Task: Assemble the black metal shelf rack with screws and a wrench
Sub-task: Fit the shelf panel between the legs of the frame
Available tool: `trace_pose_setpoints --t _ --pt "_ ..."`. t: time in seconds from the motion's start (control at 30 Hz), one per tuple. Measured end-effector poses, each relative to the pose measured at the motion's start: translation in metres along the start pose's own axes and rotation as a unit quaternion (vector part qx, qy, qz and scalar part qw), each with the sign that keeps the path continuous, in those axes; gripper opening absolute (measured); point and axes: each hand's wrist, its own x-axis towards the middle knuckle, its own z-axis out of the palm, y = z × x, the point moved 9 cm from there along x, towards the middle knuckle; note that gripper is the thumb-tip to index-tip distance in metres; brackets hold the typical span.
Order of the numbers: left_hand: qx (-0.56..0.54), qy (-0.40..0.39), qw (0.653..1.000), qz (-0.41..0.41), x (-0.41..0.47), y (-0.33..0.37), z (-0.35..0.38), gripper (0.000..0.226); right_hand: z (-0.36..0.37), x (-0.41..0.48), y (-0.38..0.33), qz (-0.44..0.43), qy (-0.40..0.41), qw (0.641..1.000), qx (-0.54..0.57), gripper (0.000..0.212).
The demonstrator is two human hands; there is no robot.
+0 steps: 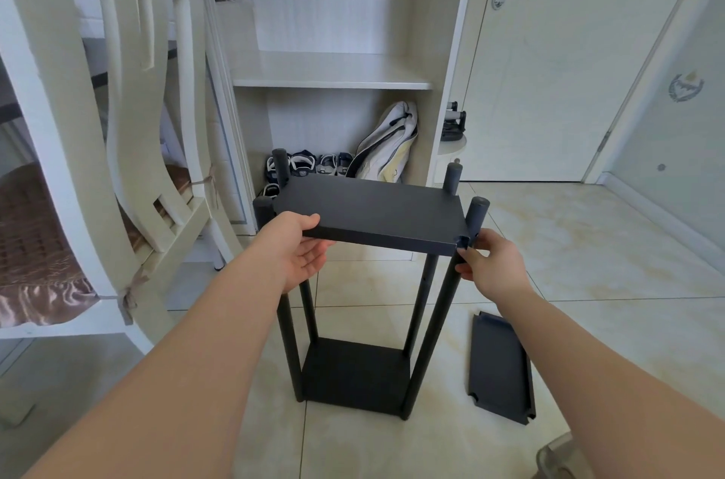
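Black rack [353, 372] stands upright, top shelf [372, 209] level between posts; spare shelf [500, 370] on floor.

Pale tiled floor [588, 251] carries the black rack [353, 372] upright at centre on four posts. A loose black shelf panel [500, 364] lies flat at its 3 o'clock; a white chair [117, 164] stands at 9 o'clock

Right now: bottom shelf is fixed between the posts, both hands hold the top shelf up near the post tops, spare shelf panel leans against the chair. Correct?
Not quite. In the head view the spare shelf panel lies flat on the tiled floor, right of the rack, not against the chair. The rest stands.
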Motion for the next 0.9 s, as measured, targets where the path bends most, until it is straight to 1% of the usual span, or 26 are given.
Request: trace_pose_setpoints --t 0.2,0.53,0.9 --pt "-0.016 -0.006 1.000 -0.002 0.005 -0.004 0.003 0.024 -0.001 -0.004 0.000 0.001 -0.010 1.000 0.011 0.011" --pt "-0.034 0.008 0.999 -0.006 0.010 -0.011 0.009 0.023 -0.006 -0.009 0.001 0.000 -0.026 1.000 0.009 0.014" --pt "-0.054 0.017 0.998 -0.007 0.015 -0.017 0.017 0.026 -0.012 -0.019 -0.004 -0.014 -0.040 0.999 -0.009 0.009"
